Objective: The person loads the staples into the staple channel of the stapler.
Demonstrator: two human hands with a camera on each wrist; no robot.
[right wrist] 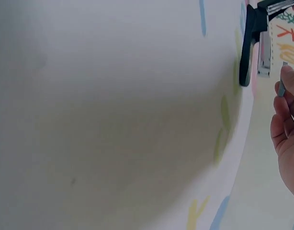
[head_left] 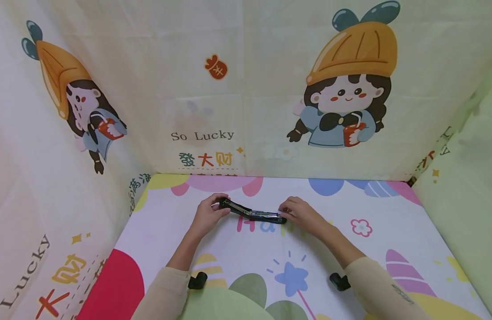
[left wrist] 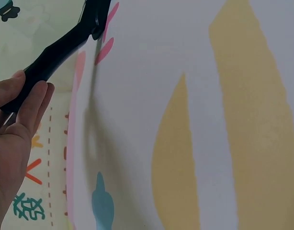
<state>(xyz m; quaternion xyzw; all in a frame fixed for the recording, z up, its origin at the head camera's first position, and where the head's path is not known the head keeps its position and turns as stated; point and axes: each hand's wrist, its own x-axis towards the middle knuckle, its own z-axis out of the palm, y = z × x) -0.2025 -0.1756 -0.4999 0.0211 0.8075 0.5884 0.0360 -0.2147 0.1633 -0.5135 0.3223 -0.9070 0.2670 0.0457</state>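
A black stapler [head_left: 251, 212], opened out wide at its hinge, is held over the table in the head view. My left hand [head_left: 210, 215] grips its left end between thumb and fingers; the left wrist view shows that hand [left wrist: 15, 143] on the end of the black stapler arm [left wrist: 61, 50]. Near the stapler's right end is my right hand [head_left: 306, 215]. In the right wrist view, this hand [right wrist: 288, 115] pinches a small grey strip of staples [right wrist: 281, 89] between thumb and finger, apart from the stapler [right wrist: 250, 48].
The table [head_left: 334, 266] wears a white cloth with printed coloured shapes. Cream printed curtains [head_left: 270, 89] stand behind it and at both sides. A black wrist device [head_left: 198, 281] sits on the left wrist, another [head_left: 340, 282] on the right.
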